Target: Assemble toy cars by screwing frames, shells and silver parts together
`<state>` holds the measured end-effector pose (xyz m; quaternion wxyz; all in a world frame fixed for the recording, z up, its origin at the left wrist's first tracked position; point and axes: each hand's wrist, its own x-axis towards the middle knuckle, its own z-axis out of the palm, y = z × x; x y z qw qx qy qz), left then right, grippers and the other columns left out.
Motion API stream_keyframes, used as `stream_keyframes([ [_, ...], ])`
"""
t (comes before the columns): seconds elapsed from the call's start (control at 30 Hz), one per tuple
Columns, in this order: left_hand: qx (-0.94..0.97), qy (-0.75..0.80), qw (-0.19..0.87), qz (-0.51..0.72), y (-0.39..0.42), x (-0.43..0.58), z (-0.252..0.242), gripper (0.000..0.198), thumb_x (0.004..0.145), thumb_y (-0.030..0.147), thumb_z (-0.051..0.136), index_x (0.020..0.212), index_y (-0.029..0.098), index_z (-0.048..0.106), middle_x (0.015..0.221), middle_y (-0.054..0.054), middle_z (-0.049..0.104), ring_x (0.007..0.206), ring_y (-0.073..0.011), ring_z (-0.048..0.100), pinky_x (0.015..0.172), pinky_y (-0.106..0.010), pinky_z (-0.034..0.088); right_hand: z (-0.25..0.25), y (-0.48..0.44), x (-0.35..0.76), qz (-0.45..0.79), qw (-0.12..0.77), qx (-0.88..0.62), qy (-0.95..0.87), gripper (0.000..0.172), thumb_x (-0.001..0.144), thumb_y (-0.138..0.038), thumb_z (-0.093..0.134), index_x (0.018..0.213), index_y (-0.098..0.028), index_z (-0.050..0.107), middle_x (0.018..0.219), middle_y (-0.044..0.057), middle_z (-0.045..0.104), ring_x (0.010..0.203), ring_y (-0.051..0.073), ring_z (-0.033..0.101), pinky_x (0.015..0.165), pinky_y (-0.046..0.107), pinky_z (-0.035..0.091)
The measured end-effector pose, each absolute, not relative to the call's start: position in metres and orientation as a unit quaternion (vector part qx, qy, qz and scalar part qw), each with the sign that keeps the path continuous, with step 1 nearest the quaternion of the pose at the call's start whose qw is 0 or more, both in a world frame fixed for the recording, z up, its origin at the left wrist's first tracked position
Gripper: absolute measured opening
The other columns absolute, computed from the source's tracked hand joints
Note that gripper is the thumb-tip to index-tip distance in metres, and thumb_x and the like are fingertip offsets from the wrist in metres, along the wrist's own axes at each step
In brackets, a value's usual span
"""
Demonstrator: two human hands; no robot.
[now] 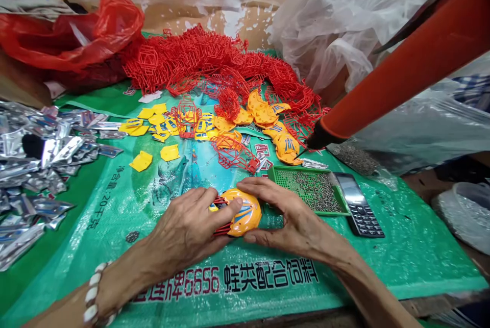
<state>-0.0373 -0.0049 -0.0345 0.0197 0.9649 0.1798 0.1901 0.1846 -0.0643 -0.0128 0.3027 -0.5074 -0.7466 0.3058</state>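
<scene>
A toy car body (245,214), made of a glossy orange shell with blue markings and red cage bars, is between my two hands near the front of the table. My left hand (191,221) grips its caged end, with the thumb pressed on top of the shell. My right hand (291,216) curves around the rounded orange end, fingertips at the far side and thumb at the near side. The left palm hides part of the red cage. Just beyond my right hand is a green tray (272,177) of small screws (314,190).
Red plastic frames (199,62) are heaped at the back, before them orange shells (287,147) and yellow pieces (141,161). Silver strips (30,165) pile up left. An orange-handled screwdriver (401,62) slants in from upper right, above a keypad phone (358,205). Plastic bags stand behind.
</scene>
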Motion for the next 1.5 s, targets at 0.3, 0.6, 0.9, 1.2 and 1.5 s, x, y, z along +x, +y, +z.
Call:
stream_keyframes([
  [0.3, 0.95, 0.225, 0.058, 0.209, -0.008, -0.039, -0.043, 0.065, 0.088, 0.04, 0.058, 0.137, 0.005, 0.032, 0.108, -0.018, 0.067, 0.095, -0.0297, 0.067, 0.079, -0.042, 0.057, -0.017, -0.067, 0.184, 0.174, 0.338, -0.467, -0.799, 0.06, 0.076, -0.04, 0.076, 0.128, -0.016, 0.059, 0.12, 0.013, 0.069, 0.112, 0.023, 0.066, 0.096, 0.04, 0.057],
  [0.6, 0.956, 0.215, 0.04, 0.195, -0.007, -0.037, -0.036, 0.08, 0.078, 0.034, 0.069, 0.138, 0.001, 0.028, 0.111, -0.018, 0.067, 0.092, -0.0281, 0.066, 0.078, -0.037, 0.055, -0.002, -0.076, 0.203, 0.131, 0.312, -0.522, -0.783, 0.057, 0.077, -0.032, 0.077, 0.128, -0.017, 0.058, 0.122, 0.011, 0.068, 0.112, 0.019, 0.066, 0.097, 0.034, 0.057],
  [0.9, 0.952, 0.217, 0.048, 0.209, -0.007, -0.037, -0.038, 0.074, 0.086, 0.041, 0.063, 0.138, 0.003, 0.028, 0.108, -0.017, 0.067, 0.091, -0.0273, 0.067, 0.078, -0.038, 0.055, -0.012, -0.071, 0.179, 0.131, 0.339, -0.473, -0.803, 0.06, 0.077, -0.036, 0.076, 0.13, -0.019, 0.057, 0.119, 0.011, 0.07, 0.111, 0.022, 0.067, 0.096, 0.04, 0.057],
  [1.2, 0.952, 0.213, 0.056, 0.214, -0.007, -0.038, -0.042, 0.064, 0.095, 0.044, 0.051, 0.139, 0.004, 0.029, 0.113, -0.018, 0.064, 0.099, -0.0263, 0.064, 0.086, -0.037, 0.051, -0.019, -0.068, 0.178, 0.173, 0.336, -0.477, -0.794, 0.057, 0.076, -0.04, 0.076, 0.126, -0.017, 0.06, 0.118, 0.013, 0.071, 0.108, 0.023, 0.069, 0.093, 0.04, 0.059],
  [1.5, 0.972, 0.198, 0.022, 0.128, -0.006, -0.035, -0.031, 0.067, 0.094, 0.05, 0.052, 0.148, 0.023, 0.025, 0.092, -0.006, 0.058, 0.078, -0.025, 0.059, 0.063, -0.034, 0.047, -0.018, -0.073, 0.174, 0.246, 0.305, -0.556, -0.733, 0.059, 0.072, -0.04, 0.079, 0.123, -0.016, 0.062, 0.121, 0.012, 0.069, 0.11, 0.024, 0.068, 0.097, 0.043, 0.056],
])
